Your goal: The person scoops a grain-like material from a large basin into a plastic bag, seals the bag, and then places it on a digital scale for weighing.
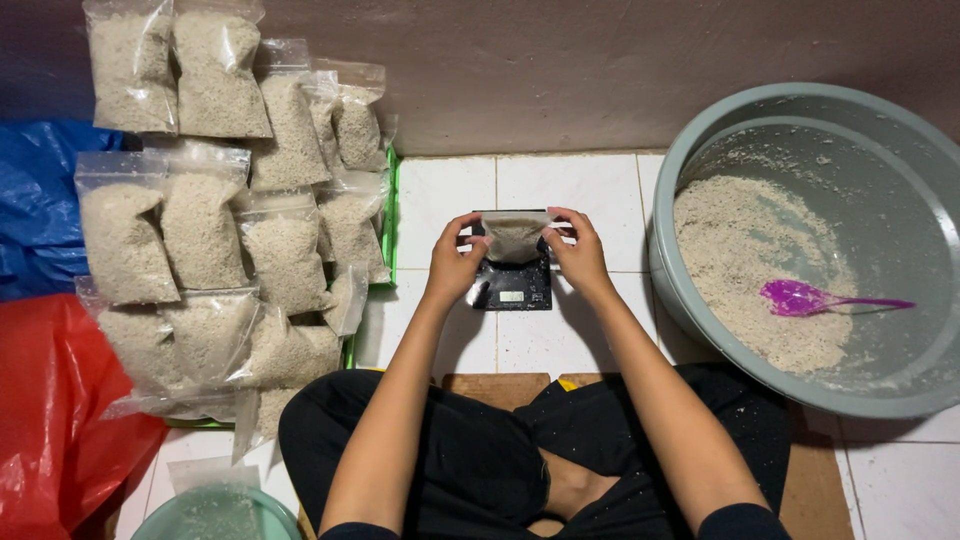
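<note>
A small clear plastic bag part-filled with pale grain stands on a black digital scale on the white tiled floor. My left hand pinches the bag's top left corner. At the top right corner my right hand grips the same bag. Both hands hold its upper edge stretched between them.
A large grey basin at the right holds loose grain and a purple plastic scoop. Several filled clear bags are stacked at the left beside a green tray edge, with blue and red plastic sheets further left. A pale green bowl sits bottom left.
</note>
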